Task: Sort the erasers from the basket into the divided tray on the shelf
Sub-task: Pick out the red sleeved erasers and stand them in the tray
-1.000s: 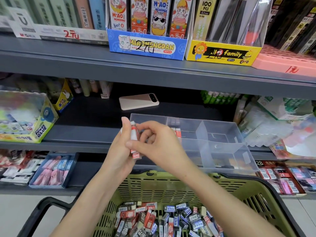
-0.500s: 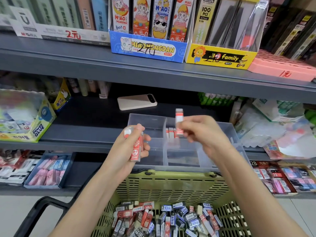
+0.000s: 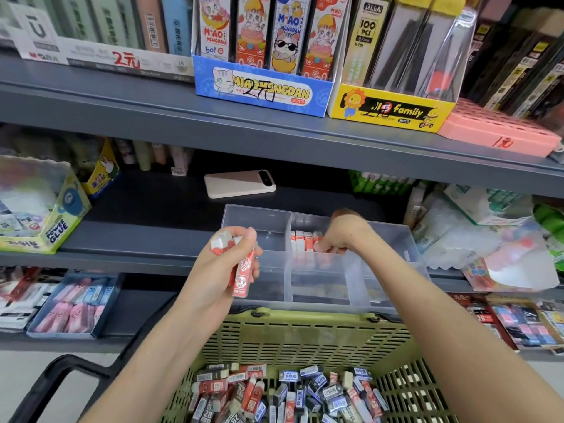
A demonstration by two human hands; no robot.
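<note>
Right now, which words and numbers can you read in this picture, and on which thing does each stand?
"MIAOMENGDAN", "36PCS": blue display box
"family": yellow display box
"100 PCS": pack standing in it
"POWER GLUE": glue box
"2元": white price strip
"2B": erasers in the basket
Other eraser labels: too small to read.

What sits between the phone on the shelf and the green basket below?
The clear divided tray, seen in the head view; the right hand reaches into it.
</note>
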